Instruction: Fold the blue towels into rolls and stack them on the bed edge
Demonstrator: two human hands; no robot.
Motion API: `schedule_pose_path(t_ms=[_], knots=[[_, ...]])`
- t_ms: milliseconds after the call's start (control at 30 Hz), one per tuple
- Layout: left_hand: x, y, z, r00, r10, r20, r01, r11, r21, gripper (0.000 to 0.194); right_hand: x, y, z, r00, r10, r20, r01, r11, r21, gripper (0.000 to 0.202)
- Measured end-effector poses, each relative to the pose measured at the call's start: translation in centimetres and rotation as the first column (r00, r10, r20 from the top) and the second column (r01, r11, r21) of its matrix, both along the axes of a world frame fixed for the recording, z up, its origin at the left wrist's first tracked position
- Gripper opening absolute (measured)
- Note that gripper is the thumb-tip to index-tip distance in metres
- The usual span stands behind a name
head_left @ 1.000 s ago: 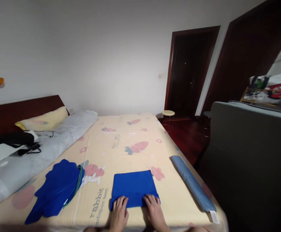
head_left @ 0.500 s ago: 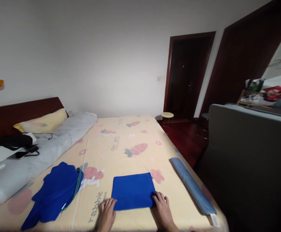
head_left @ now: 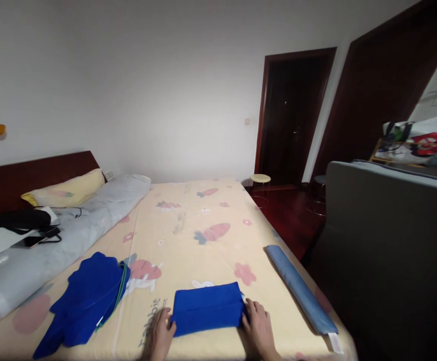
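Note:
A blue cloth (head_left: 208, 307) lies as a neat, flat rectangle near the front of the bed, with a crease running across it. My left hand (head_left: 162, 333) is at its left end, thumb and fingers curled round the near corner. At the opposite end my right hand (head_left: 258, 325) grips the edge between thumb and fingers; part of that edge is hidden behind them. Left of my hands rests a crumpled blue fabric item (head_left: 86, 301) with a green cord (head_left: 120, 293) along its side.
A rolled blue-grey cloth (head_left: 297, 286) with a white tag lies along the bed's right edge. The bed (head_left: 188, 245) has a carrot-print sheet. At left are a grey quilt (head_left: 101, 228), a yellow pillow (head_left: 70, 190) and dark cables. A dark grey panel (head_left: 387, 250) stands at right, a stool (head_left: 259, 179) beyond.
The blue cloth has become narrower from front to back and now shows a crosswise crease. Its far edge has come nearer to me. Both hands have shifted slightly at its ends.

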State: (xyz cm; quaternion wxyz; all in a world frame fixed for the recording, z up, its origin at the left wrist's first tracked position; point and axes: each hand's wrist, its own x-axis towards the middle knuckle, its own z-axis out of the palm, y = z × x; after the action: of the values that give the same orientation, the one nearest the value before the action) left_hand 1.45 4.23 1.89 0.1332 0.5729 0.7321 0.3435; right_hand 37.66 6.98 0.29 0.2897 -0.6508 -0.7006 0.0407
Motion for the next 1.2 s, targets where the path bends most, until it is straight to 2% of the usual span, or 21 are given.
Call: schedule_pose_path(t_ms=[67,133,233,333,433,533,633,733,833,900,1000,1100,1200], knots=[[1.8,-0.4,0.5,0.984,-0.019,-0.175,0.035,0.995,0.091,0.037,-1.2,-0.3,0.3,0.999,0.028,0.016,-0.029,0.996,0.085,0.034],[4.4,-0.9,0.7,0.936,-0.126,-0.328,0.174,0.977,0.120,0.041,-3.3,-1.1,1.2,0.989,0.140,0.040,-0.143,0.985,0.097,0.039],[8.9,-1.5,0.2,0.856,-0.334,-0.395,0.374,0.927,0.026,0.051,-7.1,-2.4,2.5,0.943,0.327,0.057,-0.326,0.945,-0.024,0.050],[11.6,-1.7,-0.8,0.837,-0.381,-0.394,0.388,0.919,-0.064,0.061,-9.4,-3.1,2.9,0.918,0.395,0.034,-0.384,0.907,-0.174,0.054],[10.9,-1.8,-1.7,0.849,-0.343,-0.402,0.331,0.938,-0.102,0.063,-8.5,-2.9,2.1,0.916,0.395,0.068,-0.368,0.896,-0.248,0.060],[7.6,-2.2,-2.0,0.849,-0.270,-0.454,0.253,0.962,-0.099,0.059,-5.1,-2.4,0.8,0.928,0.348,0.130,-0.312,0.920,-0.235,0.069],[3.9,-2.9,-2.3,0.850,-0.176,-0.496,0.160,0.984,-0.076,0.054,-1.5,-2.3,-0.3,0.947,0.277,0.164,-0.243,0.949,-0.202,0.068],[2.1,-3.3,-2.1,0.849,-0.163,-0.503,0.150,0.986,-0.067,0.052,-0.2,-2.4,-0.6,0.950,0.258,0.176,-0.224,0.956,-0.191,0.069],[2.8,-3.1,-1.3,0.859,-0.171,-0.483,0.165,0.985,-0.055,0.049,-1.6,-2.6,0.4,0.962,0.225,0.155,-0.198,0.965,-0.173,0.068],[4.6,-2.7,-0.6,0.862,-0.205,-0.463,0.207,0.977,-0.047,0.049,-3.6,-2.7,1.4,0.961,0.249,0.116,-0.229,0.959,-0.166,0.065],[8.1,-2.1,-0.1,0.848,-0.301,-0.436,0.306,0.950,-0.060,0.055,-6.7,-2.8,2.7,0.933,0.357,0.055,-0.341,0.922,-0.184,0.064],[10.5,-1.6,-0.4,0.840,-0.360,-0.405,0.350,0.931,-0.103,0.060,-8.6,-2.8,3.0,0.897,0.443,0.014,-0.429,0.876,-0.219,0.058],[10.1,-1.7,-1.4,0.843,-0.350,-0.408,0.321,0.937,-0.140,0.064,-7.9,-2.6,2.1,0.898,0.438,0.038,-0.416,0.874,-0.251,0.058]])
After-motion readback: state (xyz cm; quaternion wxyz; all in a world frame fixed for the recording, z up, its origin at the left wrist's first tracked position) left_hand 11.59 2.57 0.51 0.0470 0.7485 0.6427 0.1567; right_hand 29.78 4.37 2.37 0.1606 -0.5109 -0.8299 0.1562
